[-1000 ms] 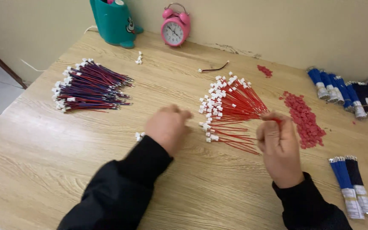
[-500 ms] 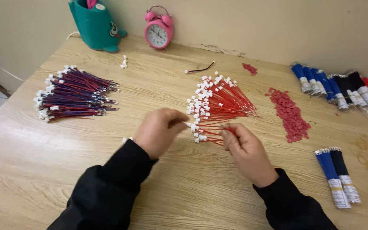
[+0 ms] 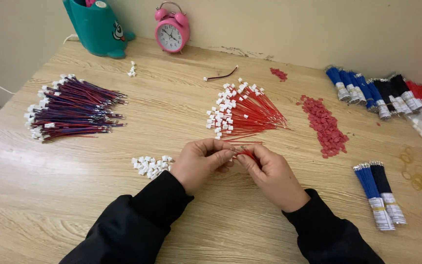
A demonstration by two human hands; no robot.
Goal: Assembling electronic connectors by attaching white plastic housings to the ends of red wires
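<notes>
The left hand (image 3: pixel 202 161) and right hand (image 3: pixel 269 173) met in the middle, both pinching one thin red wire (image 3: pixel 246 153) between the fingertips. Beside the left hand lay a small pile of loose white plugs (image 3: pixel 151 165) on the bench (image 3: pixel 74 195). One big fan of red wires with white ends (image 3: pixel 242 112) sat just past the hands, so much work looked left. One finished-looking heap of red and blue wires (image 3: pixel 72 107) lay far left. One pink clock (image 3: pixel 172 30) stood behind.

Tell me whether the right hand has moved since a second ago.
Yes. The right hand has moved left, away from the heap of small red pieces, and now meets the left hand below the fan of red wires.
</notes>
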